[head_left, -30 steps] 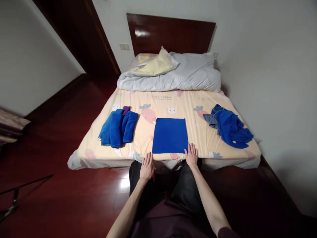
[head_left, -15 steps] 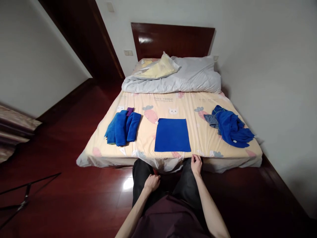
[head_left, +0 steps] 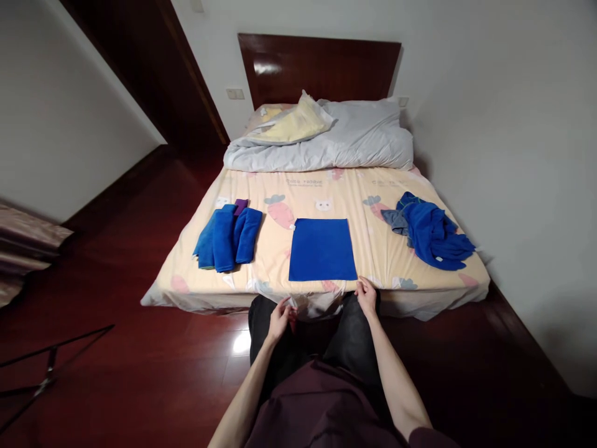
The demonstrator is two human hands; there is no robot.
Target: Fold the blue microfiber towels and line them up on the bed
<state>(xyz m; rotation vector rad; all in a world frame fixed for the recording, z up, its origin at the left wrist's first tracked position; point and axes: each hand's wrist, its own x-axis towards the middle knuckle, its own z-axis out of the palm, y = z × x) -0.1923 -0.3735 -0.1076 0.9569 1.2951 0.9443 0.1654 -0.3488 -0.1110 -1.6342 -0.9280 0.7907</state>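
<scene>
Blue cloth (head_left: 321, 250): spread flat near the front edge of the bed (head_left: 373, 239). Judged light, soft and limp, unlikely to slip or suffer damage; the near corners look the soundest places to take hold. Right hand (head_left: 366, 295): fingers curled, tips at the near right corner; from here I cannot tell whether they pinch it. Left hand (head_left: 280, 320): empty, thumb and fingers slightly apart, clear of the cloth, before the bed's edge
</scene>
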